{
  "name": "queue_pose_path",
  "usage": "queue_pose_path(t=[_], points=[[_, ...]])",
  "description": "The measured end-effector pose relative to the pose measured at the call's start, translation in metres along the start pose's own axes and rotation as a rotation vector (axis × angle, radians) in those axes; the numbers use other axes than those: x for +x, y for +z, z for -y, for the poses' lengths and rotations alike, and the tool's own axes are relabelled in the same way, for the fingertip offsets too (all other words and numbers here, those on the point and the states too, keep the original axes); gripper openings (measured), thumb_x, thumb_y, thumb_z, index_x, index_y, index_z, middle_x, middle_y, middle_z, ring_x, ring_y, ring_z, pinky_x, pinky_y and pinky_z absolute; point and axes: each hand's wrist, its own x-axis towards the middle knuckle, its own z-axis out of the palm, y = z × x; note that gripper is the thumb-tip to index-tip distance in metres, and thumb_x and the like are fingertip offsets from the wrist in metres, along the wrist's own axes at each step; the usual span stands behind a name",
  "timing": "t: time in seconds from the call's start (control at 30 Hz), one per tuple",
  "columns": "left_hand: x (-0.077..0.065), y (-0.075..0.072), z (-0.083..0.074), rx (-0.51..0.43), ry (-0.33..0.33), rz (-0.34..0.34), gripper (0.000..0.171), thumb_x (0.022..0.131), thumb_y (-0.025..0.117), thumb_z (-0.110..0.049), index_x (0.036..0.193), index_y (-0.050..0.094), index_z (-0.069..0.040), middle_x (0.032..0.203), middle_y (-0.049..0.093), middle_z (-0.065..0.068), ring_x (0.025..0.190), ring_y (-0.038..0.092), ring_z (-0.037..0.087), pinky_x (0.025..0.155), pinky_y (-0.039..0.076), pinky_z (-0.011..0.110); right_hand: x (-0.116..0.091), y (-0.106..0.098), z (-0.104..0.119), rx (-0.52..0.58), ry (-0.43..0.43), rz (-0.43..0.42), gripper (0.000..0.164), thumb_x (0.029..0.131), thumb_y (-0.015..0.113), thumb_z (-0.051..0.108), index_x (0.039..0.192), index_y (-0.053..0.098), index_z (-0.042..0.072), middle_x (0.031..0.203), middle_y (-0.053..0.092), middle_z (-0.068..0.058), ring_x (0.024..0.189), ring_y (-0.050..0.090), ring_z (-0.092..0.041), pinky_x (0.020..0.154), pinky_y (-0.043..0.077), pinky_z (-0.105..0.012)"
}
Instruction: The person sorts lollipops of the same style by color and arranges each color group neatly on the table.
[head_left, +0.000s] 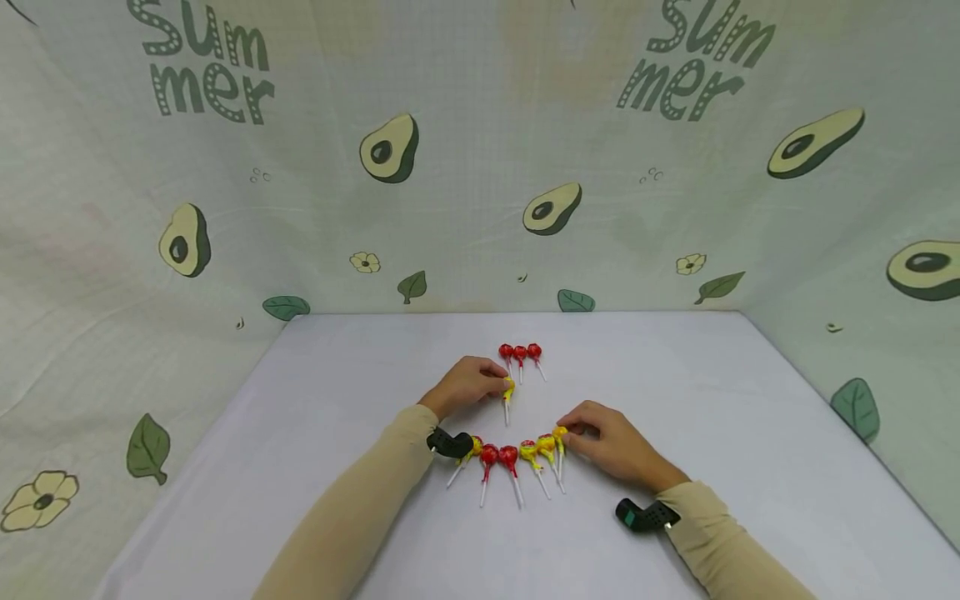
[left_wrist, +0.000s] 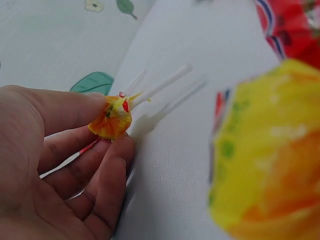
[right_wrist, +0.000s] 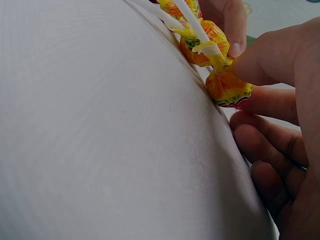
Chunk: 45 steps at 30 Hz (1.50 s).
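Note:
My left hand (head_left: 468,385) pinches a yellow lollipop (head_left: 508,390) by its wrapped head, just in front of the red row, its white stick toward me. Thumb and fingertips hold that orange-yellow wrapper (left_wrist: 111,122) in the left wrist view. At the right end of a curved row, my right hand (head_left: 611,442) pinches another yellow lollipop (head_left: 560,432) between thumb and forefinger. Its wrapper (right_wrist: 229,90) sits close beside a neighbouring yellow lollipop (right_wrist: 210,42) in the right wrist view. Two red lollipops (head_left: 489,455) lie mid-row, with yellow ones on both sides.
Three red lollipops (head_left: 521,353) lie side by side farther back on the white table (head_left: 637,358). A yellow lollipop (head_left: 476,447) at the curved row's left end is partly behind the left wrist's black band (head_left: 450,443). A printed cloth (head_left: 465,250) hangs behind the table.

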Motion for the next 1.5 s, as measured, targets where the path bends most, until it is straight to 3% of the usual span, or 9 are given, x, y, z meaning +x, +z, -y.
queue_pose_path(t=[0.37,0.77,1.5], points=[[0.005,0.006,0.002,-0.02,-0.01,-0.03,0.02,0.093,0.074,-0.025,0.107,0.074,-0.012,0.093,0.069,0.0,0.081,0.064,0.016,0.073,0.053,0.027,0.0,0.002,-0.001,0.002,-0.015,0.0,0.019,0.091,0.074,0.018,0.109,0.073,0.023,0.101,0.063,0.014,0.091,0.06,-0.006,0.083,0.049,-0.028],[0.005,0.008,-0.006,0.031,0.018,-0.027,0.018,0.092,0.074,-0.024,0.105,0.074,-0.011,0.093,0.067,0.0,0.081,0.061,0.016,0.072,0.05,0.028,0.0,0.002,-0.001,-0.006,-0.011,0.003,0.018,0.092,0.074,0.02,0.109,0.073,0.024,0.1,0.063,0.015,0.09,0.059,-0.007,0.082,0.05,-0.028],[0.01,0.01,-0.004,0.083,0.019,-0.048,0.018,0.091,0.075,-0.026,0.105,0.073,-0.016,0.099,0.066,-0.002,0.091,0.059,0.018,0.081,0.051,0.032,0.0,-0.001,0.001,-0.012,-0.004,0.005,0.018,0.092,0.073,0.02,0.109,0.072,0.025,0.1,0.063,0.015,0.09,0.059,-0.006,0.082,0.049,-0.029]])
